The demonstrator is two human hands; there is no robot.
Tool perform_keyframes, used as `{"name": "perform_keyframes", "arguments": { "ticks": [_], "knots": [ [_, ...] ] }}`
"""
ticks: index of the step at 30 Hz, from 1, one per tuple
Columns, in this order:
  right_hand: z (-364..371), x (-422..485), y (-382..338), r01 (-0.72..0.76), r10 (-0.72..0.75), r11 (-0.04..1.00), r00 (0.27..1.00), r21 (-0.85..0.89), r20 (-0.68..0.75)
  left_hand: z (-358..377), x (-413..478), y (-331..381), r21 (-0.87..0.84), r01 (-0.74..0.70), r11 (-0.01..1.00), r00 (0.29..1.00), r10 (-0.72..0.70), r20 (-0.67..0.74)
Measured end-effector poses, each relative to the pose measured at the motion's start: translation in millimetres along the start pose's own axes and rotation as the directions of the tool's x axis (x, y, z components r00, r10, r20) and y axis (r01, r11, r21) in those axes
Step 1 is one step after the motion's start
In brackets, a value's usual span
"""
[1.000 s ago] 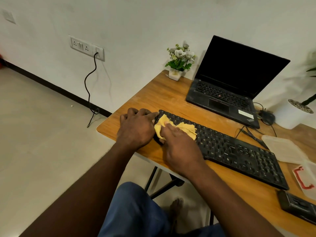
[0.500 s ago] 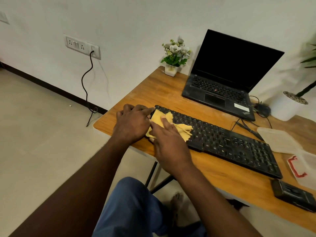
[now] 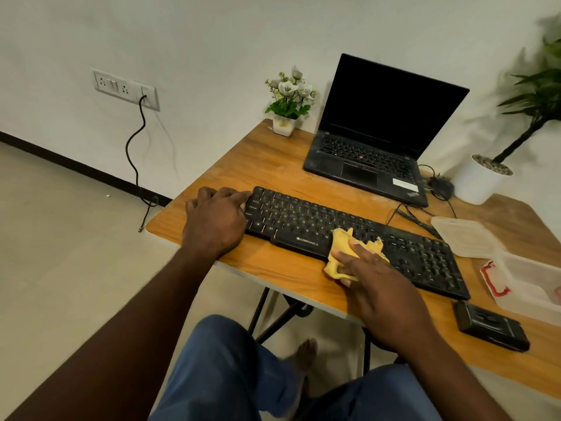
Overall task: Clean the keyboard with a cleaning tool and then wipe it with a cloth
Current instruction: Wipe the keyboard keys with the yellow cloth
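Position of the yellow cloth (image 3: 341, 241) is what has changed. 1 second ago it was bunched on the left end of the keyboard (image 3: 303, 217), right beside the left hand (image 3: 215, 223). Now it is seen at centre frame, on the keyboard's front edge just right of the ZEBRONICS label (image 3: 307, 241), with its lower fold spilling onto the desk (image 3: 273, 165).

The cloth is gripped by the right hand (image 3: 376, 287): the fingers (image 3: 353, 258) are laid over it and the thumb is tucked beneath. The left hand is kept at the keyboard's upper left corner, loosely open, with a fingertip touching the edge as a brace.

A left-to-right wiping pass can be inferred. The left keys are judged covered, while the right half and the number pad are yet to be wiped.
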State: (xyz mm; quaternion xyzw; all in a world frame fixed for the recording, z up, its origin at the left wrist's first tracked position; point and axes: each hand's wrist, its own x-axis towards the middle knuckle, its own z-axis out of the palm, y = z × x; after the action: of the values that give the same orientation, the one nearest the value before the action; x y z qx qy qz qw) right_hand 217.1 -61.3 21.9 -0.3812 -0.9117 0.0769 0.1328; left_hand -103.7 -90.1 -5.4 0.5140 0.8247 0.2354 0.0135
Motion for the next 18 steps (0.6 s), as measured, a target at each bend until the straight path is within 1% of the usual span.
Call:
{"name": "perform_keyframes", "arguments": {
  "ticks": [1, 2, 3, 4, 5, 6, 7, 9, 11, 13, 15, 18],
  "knots": [
    [-0.4, 0.3, 2.2, -0.028, 0.032, 0.998, 0.997, 0.061, -0.071, 0.1, -1.6, 1.1, -0.01, 0.019, 1.0, 1.0, -0.019, -0.021],
    [-1.3, 4.3, 1.4, -0.064, 0.088, 0.988, 0.98, 0.138, -0.177, 0.2, -2.8, 3.2, -0.046, 0.052, 0.998, 0.998, -0.054, -0.04],
    [-2.5, 11.9, -0.5, -0.111, 0.169, 0.972, 0.944, 0.206, -0.284, -0.6, -3.5, 7.7, -0.106, 0.095, 0.99, 0.993, -0.101, -0.057],
    [-4.9, 22.9, -4.7, -0.169, 0.258, 0.951, 0.896, 0.258, -0.362, -1.0, -3.6, 14.2, -0.181, 0.136, 0.974, 0.987, -0.149, -0.063],
    [-6.5, 36.7, -10.9, -0.228, 0.335, 0.928, 0.856, 0.294, -0.393, -1.5, -3.3, 22.4, -0.254, 0.16, 0.954, 0.982, -0.179, -0.057],
    [-5.2, 51.8, -18.9, -0.272, 0.383, 0.909, 0.844, 0.316, -0.376, -1.0, -3.7, 31.1, -0.311, 0.161, 0.937, 0.982, -0.183, -0.041],
    [-0.4, 66.3, -29.0, -0.295, 0.401, 0.896, 0.858, 0.331, -0.321, 1.1, -5.4, 39.2, -0.342, 0.147, 0.928, 0.986, -0.167, -0.028],
    [15.4, 91.4, -54.4, -0.269, 0.334, 0.92, 0.919, 0.285, -0.208, 6.5, -11.0, 48.8, -0.315, 0.111, 0.942, 0.991, -0.131, -0.042],
    [31.0, 113.1, -77.4, -0.191, 0.224, 0.963, 0.96, 0.191, -0.166, 10.6, -14.6, 49.8, -0.232, 0.093, 0.968, 0.99, -0.114, -0.078],
    [36.2, 130.1, -93.0, -0.104, 0.125, 0.984, 0.982, 0.143, -0.143, 10.8, -14.8, 49.6, -0.196, 0.081, 0.977, 0.992, -0.099, -0.081],
    [35.6, 138.3, -97.0, -0.025, 0.035, 0.995, 0.994, 0.099, -0.101, 9.7, -13.7, 49.5, -0.202, 0.088, 0.975, 0.992, -0.104, -0.072],
    [33.0, 131.6, -77.7, 0.067, -0.067, 0.998, 0.997, -0.012, -0.029, 10.8, -13.6, 47.3, -0.142, 0.105, 0.984, 0.992, -0.114, -0.061]
  ]
}}
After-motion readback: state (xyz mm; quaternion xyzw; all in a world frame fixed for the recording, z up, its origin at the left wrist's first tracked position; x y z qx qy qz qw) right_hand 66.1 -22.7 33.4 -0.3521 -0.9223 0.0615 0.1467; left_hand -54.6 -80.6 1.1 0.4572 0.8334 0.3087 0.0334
